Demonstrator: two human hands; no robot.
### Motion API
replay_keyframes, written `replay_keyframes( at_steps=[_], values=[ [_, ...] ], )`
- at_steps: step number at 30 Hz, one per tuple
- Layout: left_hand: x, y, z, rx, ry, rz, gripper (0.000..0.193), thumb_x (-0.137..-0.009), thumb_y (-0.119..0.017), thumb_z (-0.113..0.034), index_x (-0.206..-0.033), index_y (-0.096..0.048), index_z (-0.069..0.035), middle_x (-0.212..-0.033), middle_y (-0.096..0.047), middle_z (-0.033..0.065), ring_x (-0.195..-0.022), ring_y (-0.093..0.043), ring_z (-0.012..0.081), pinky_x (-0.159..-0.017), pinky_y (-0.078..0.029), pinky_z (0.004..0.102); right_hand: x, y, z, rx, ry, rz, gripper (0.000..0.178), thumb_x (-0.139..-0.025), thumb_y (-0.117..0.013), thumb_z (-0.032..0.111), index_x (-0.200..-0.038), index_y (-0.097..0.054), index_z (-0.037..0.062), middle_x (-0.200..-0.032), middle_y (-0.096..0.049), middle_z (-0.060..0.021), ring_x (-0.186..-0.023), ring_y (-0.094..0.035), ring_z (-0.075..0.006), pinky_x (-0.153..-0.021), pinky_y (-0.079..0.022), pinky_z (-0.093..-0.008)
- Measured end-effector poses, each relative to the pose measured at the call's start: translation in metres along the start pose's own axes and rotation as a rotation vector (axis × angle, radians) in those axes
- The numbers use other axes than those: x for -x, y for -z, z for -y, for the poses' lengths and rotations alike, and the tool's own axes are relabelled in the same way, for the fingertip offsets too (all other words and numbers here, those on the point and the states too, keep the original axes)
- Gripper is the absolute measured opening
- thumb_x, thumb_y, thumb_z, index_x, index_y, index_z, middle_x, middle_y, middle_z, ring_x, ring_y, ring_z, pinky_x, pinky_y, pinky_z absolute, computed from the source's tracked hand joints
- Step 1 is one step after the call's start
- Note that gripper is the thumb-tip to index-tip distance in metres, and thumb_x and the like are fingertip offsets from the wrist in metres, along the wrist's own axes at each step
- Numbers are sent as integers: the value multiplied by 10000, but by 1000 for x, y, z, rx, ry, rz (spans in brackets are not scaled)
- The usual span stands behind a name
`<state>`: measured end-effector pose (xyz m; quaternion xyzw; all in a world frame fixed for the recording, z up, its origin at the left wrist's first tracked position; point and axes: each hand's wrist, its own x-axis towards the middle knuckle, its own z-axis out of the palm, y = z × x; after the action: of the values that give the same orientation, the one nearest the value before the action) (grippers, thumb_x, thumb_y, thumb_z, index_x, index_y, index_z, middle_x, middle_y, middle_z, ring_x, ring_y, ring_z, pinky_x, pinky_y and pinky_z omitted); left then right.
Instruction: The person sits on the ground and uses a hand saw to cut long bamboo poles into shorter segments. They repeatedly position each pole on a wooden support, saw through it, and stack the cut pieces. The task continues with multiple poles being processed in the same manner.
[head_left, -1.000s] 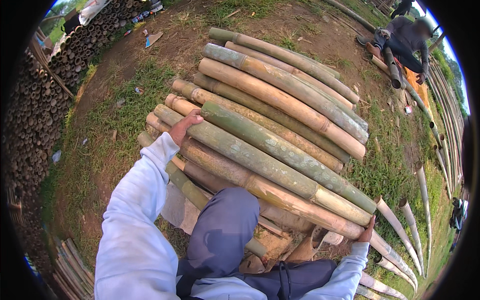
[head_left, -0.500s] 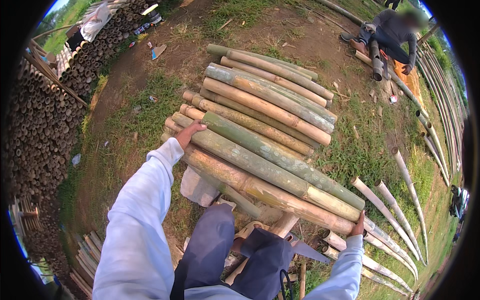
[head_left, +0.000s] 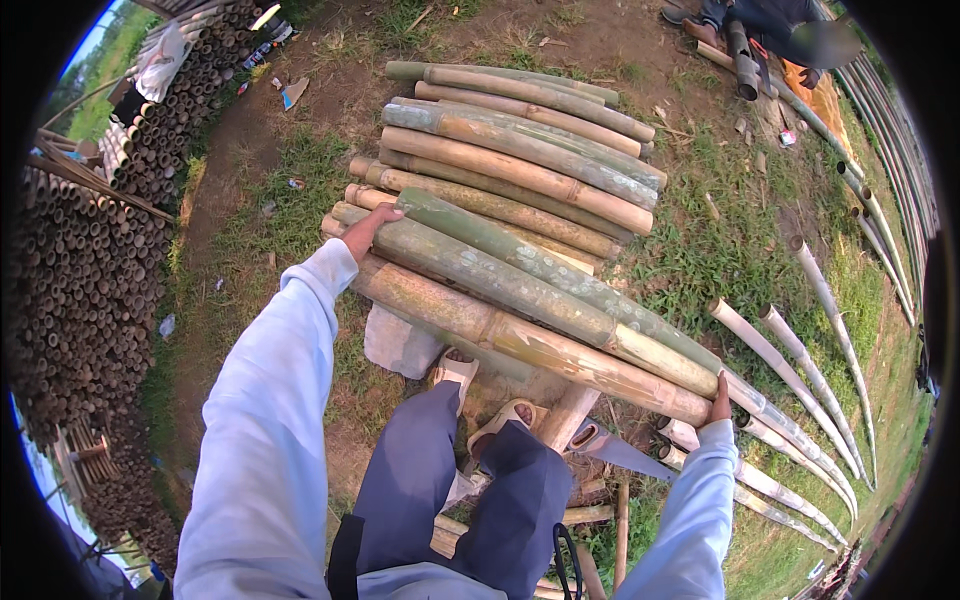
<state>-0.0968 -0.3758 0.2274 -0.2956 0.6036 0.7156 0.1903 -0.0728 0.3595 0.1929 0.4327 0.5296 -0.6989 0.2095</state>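
Observation:
In front of my legs lie cut bamboo lengths side by side. My left hand [head_left: 370, 230] is closed at the left ends of the nearest ones, its thumb by the end of a green bamboo pole [head_left: 540, 265]. At their right ends my right hand [head_left: 720, 398] grips with the thumb up; its other fingers are mostly hidden. Between the hands run a greenish-brown bamboo pole [head_left: 480, 268] and, nearest me, a thicker tan bamboo pole [head_left: 480, 322]. Behind them rests a row of other bamboo lengths [head_left: 520, 160].
A pale stone block [head_left: 398, 342] and a short bamboo piece [head_left: 568, 415] are below the nearest poles. A handsaw [head_left: 625, 455] lies by my right leg. Long bamboo poles [head_left: 790, 390] spread rightward. A large bamboo stack [head_left: 85, 290] stands left. A person [head_left: 765, 20] sits at the far right.
The view has shifted, so the bamboo row sits higher in the picture and more of my feet shows. Both hands stay at the ends of the nearest poles.

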Motion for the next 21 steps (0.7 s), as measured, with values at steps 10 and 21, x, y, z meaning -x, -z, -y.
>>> replay_keyframes(
  at_steps=[10,21],
  values=[
    [344,-38,-41,59,48,-137,586,-894,-576,-361,-1392,-483,-66,-1326,-555,134,-1279,-483,243,-1129,-317,361,237,94,12,-24,124,-43,611,-993,-557,561,-1377,-569,87,-1310,-655,-143,-1160,-658,-296,-995,-550,-443],
    [494,11,16,144,163,-287,647,-868,-574,-322,-1439,-424,-55,-1348,-543,167,-1237,-558,282,-1070,-437,411,292,67,41,285,83,-11,573,-1005,-581,490,-1406,-551,82,-1317,-632,-119,-1162,-635,-279,-1003,-526,-409]
  ],
)
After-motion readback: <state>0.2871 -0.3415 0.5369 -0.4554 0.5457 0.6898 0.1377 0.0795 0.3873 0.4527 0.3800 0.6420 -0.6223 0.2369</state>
